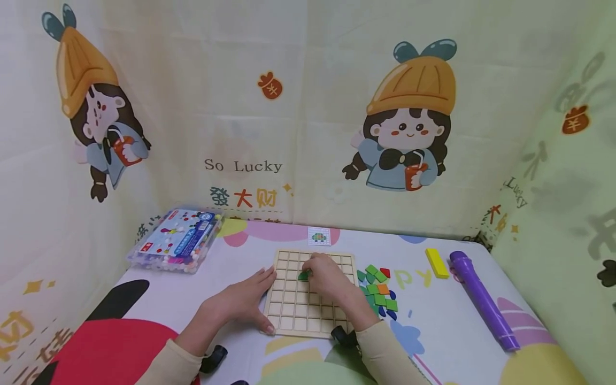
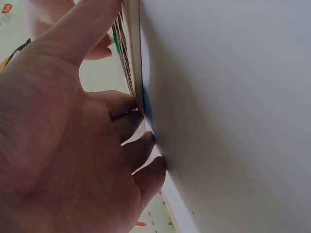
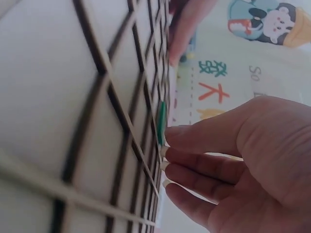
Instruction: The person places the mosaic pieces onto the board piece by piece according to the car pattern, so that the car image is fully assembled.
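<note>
A wooden grid board [image 1: 292, 323] with square cells lies flat on the table. My left hand [image 1: 240, 299] rests along its left edge, thumb near the lower left corner and fingers higher up; the left wrist view has the fingertips right at the board's side. Over the upper middle cells, my right hand [image 1: 329, 278] pinches a dark green tile [image 1: 303, 276]. In the right wrist view this tile [image 3: 161, 122] stands at the grid with the thumb at its end. Right of the board lies a loose group of green tiles [image 1: 380, 300], with a few orange, red and blue ones.
Behind the board lies a small card [image 1: 319, 236] with a coloured tile picture. A clear case of beads [image 1: 175, 240] stands at the back left. To the right are a yellow block [image 1: 437, 263] and a purple tube-shaped thing [image 1: 483, 302]. Printed curtains enclose the table.
</note>
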Demonstrator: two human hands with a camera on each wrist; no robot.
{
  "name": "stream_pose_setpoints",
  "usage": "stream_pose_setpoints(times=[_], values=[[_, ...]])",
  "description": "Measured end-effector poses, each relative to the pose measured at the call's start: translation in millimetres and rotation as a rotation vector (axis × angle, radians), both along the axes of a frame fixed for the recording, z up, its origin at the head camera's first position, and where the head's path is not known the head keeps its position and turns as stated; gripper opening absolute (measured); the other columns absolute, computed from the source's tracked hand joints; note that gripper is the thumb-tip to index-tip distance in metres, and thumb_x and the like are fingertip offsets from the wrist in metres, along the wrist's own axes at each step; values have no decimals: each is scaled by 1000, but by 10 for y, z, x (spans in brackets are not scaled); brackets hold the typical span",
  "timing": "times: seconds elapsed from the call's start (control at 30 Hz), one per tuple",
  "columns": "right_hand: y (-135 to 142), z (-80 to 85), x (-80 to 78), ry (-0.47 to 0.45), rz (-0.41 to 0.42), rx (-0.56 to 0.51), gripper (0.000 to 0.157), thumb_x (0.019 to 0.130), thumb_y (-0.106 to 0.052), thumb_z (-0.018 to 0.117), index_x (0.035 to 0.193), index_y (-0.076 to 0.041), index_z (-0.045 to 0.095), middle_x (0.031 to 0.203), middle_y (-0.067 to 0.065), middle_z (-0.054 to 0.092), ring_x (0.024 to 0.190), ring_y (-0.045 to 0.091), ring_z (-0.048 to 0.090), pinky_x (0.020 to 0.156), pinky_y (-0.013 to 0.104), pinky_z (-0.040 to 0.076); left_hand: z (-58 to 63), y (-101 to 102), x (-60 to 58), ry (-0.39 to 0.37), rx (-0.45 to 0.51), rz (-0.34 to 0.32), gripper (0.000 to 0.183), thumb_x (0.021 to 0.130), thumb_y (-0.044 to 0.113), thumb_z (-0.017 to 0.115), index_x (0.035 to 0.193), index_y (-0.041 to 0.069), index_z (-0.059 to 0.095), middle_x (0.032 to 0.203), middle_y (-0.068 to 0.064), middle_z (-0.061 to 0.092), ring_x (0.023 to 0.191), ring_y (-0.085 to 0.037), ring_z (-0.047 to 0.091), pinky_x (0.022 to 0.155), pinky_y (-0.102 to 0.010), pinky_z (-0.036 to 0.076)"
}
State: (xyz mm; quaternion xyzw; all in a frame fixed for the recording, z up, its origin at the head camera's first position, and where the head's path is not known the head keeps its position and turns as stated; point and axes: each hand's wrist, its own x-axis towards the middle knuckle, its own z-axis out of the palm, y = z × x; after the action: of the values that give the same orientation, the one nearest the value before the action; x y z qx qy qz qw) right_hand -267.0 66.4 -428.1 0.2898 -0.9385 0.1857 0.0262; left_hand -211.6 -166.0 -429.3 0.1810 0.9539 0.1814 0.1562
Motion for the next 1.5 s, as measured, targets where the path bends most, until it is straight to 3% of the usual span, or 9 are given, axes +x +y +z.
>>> stream_pose_setpoints(times=[0.27,0.43,0.73,1.17,1.5], values=[[228,62,16,-89,-12,-58,30,84,7,61,107,-5,76,101,7,71,97,22,67,86,40,57,-16,-36,6,-2,-13,20,128,57,65,87,158,12,28,168,-1,20,156,-28,17,118,-53,33],[422,81,-51,-67,-23,-115,29,84,9,61,107,-4,76,100,8,72,93,22,66,84,42,57,-49,-59,-12,2,-15,23,129,56,65,87,158,13,27,168,-1,19,156,-29,16,119,-53,32],[833,140,-149,-78,-126,-179,31,88,9,59,111,-3,74,108,11,72,100,26,65,89,45,54,-64,-54,-5,-5,12,17,129,57,64,87,158,12,27,168,-2,19,156,-30,16,119,-54,31],[1211,174,-229,-120,-242,-167,34,88,7,56,116,-4,72,114,12,71,103,28,62,94,48,54,13,-8,38,-9,16,26,127,58,62,88,158,11,27,168,-2,20,156,-29,16,117,-56,33],[1423,91,-272,-179,-317,-111,35,87,6,54,115,-4,72,115,14,70,105,32,60,98,51,51,-20,18,6,-6,11,24,127,58,62,88,158,14,27,168,0,19,156,-27,15,118,-55,33]])
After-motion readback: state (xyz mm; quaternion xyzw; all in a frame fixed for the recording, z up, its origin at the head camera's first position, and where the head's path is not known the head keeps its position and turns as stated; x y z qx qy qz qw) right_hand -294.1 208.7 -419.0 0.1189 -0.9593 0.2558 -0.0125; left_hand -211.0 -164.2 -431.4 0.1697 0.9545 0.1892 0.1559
